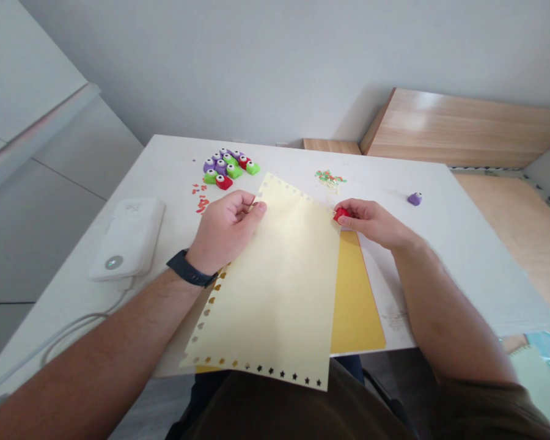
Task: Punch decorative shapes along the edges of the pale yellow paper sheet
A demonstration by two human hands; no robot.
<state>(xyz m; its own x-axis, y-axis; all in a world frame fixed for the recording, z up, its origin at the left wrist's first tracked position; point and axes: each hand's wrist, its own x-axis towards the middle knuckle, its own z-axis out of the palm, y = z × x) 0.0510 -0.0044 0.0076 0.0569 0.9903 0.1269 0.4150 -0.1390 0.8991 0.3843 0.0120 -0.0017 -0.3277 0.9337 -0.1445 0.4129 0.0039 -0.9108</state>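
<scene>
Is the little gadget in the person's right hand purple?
No, the right hand holds a red punch at the edge of the pale yellow sheet.

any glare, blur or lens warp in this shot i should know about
Head view: a pale sheen on the wooden panel, with soft shadow on the grey wall to its left; head view: the white table's right corner looks stretched, probably wide-angle warp; head view: star holes in the pale yellow sheet read clearly, but the paper bits look soft.
</scene>
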